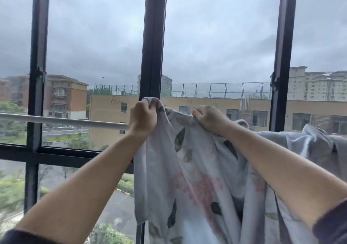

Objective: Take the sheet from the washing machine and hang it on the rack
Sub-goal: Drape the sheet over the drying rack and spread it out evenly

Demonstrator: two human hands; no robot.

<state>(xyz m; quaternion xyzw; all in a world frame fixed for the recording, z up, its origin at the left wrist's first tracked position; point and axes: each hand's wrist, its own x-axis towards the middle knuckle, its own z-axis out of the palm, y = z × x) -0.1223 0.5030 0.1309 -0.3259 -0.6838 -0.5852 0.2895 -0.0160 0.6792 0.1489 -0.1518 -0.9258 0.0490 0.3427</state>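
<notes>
The left grip (143, 117) sits at the middle of the view, fingers curled tight round a bunched corner of the sheet (187, 168), which pokes out above the knuckles. The right grip (210, 119), just to the 3 o'clock side of it, pinches the top edge of the same sheet between thumb and bent fingers. The cloth runs in a short, slightly sagging span between the two hands. Both forearms are bare and reach up from 7 and 5 o'clock, with a dark sleeve (332, 223) pushed back on the right arm.

The sheet is pale grey-white with dark leaf shapes and faded pink patches. From the hands it hangs straight down toward 6 o'clock, and more of it lies bunched out toward 3 o'clock, apparently draped over the rail there, though the rail itself is hidden under the cloth on that side.

The rail (75, 121), a pale round bar, runs from 9 o'clock toward the centre and passes out of sight behind the left hand. Beyond it stands a dark window frame (154, 37) with tall upright bars. Through the glass are tan and brick buildings (206, 106) under a heavy grey sky.
</notes>
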